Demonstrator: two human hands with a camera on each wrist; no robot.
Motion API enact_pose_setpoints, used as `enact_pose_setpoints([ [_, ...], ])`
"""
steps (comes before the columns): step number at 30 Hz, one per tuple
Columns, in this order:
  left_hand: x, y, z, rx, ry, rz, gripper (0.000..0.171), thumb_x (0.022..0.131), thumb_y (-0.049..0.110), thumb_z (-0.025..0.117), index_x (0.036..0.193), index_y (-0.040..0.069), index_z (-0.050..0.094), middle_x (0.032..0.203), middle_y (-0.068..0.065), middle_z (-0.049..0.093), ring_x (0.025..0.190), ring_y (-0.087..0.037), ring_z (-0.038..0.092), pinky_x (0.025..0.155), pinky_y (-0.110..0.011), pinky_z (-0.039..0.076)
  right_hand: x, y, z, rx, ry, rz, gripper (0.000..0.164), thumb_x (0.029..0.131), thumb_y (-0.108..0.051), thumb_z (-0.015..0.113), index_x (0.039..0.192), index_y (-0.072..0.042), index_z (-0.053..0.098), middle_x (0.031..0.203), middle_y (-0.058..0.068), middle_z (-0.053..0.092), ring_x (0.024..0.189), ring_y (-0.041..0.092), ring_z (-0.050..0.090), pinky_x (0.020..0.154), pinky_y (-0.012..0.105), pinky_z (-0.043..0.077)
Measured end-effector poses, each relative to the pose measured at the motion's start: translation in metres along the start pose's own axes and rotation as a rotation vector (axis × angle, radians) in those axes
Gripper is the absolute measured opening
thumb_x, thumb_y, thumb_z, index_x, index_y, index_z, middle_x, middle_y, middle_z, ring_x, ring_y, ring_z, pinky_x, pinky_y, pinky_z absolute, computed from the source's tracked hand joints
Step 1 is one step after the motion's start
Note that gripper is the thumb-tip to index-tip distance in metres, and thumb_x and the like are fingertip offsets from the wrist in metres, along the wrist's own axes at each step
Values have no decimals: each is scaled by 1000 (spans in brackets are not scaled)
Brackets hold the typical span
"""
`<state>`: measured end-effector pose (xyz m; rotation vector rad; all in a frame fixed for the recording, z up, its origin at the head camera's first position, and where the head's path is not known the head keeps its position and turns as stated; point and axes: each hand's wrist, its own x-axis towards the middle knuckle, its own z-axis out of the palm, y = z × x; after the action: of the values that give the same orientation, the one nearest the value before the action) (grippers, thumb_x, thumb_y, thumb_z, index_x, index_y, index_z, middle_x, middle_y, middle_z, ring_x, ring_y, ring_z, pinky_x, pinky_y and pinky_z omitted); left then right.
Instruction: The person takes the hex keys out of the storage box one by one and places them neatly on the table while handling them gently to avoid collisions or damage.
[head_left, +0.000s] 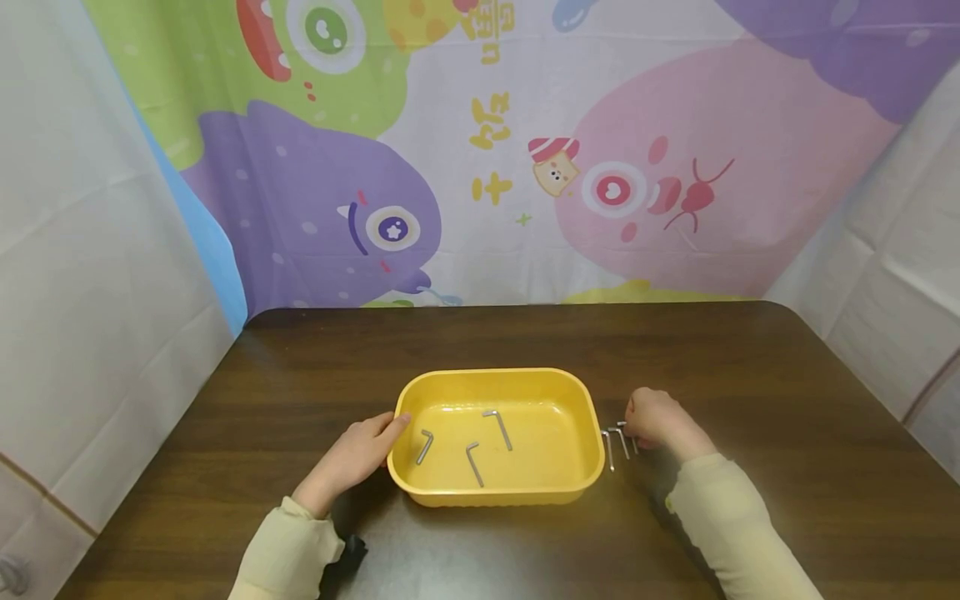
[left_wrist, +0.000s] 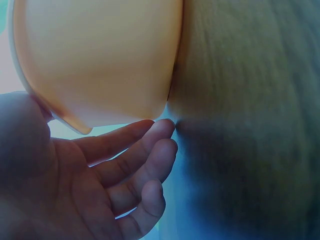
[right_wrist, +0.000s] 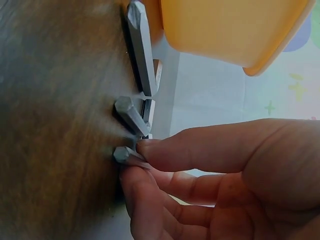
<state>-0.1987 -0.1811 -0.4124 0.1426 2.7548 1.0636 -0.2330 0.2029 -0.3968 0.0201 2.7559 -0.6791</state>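
Note:
At the left end of a yellow tray (head_left: 495, 498), my left hand (head_left: 351, 460) grips the rim, thumb over the edge and fingers along the outer wall. Three L-shaped hex keys lie apart on the tray's floor: a short one (head_left: 426, 447), a middle one (head_left: 474, 464) and one farther back (head_left: 502, 431). Right of the tray, my right hand (head_left: 662, 423) pinches a hex key (right_wrist: 124, 155) between thumb and forefinger, close over the table. Two more hex keys, one (right_wrist: 131, 114) beside the fingertips and a longer one (right_wrist: 142, 52), lie in a row toward the tray.
The tray stands on a dark brown wooden table (head_left: 300, 367). A cartoon-printed curtain (head_left: 495, 250) hangs behind the table's far edge, with pale walls at both sides. A small black object (head_left: 354, 552) shows below the left sleeve.

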Motion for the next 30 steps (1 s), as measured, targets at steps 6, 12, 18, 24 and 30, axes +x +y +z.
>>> enact_pose_setpoints([
  [6,0,1,0,-5,-3,2,43,96,43,38,106,7,59,67,-1,54,62,-13,50,60,-27,39,0,0,1,-9,3,-1,11,72,1,56,65,-6,54,60,2,52,50,12,50,48,23,42],
  [12,-1,2,-1,2,-1,6,45,96,44,37,108,7,58,69,0,55,64,-12,50,61,-27,39,1,0,1,-4,5,-9,13,72,2,56,63,-6,53,55,2,51,47,11,49,46,22,41],
  [18,0,1,-1,8,4,6,46,96,44,37,111,6,58,70,0,56,65,-12,51,62,-27,40,1,0,1,-9,9,-19,14,72,2,56,62,-7,52,54,1,51,46,11,49,46,22,41],
  [24,-1,1,-1,9,1,4,46,96,43,37,113,6,58,73,0,57,66,-12,51,63,-28,41,0,0,0,-9,3,-9,14,73,2,56,63,-7,52,57,2,52,48,11,50,47,23,42],
  [30,-1,1,-1,-4,-4,5,45,96,45,37,110,7,58,68,-1,55,62,-13,50,60,-27,40,1,0,1,-23,6,-1,20,74,-1,52,57,-11,47,53,0,49,47,11,49,47,22,42],
])
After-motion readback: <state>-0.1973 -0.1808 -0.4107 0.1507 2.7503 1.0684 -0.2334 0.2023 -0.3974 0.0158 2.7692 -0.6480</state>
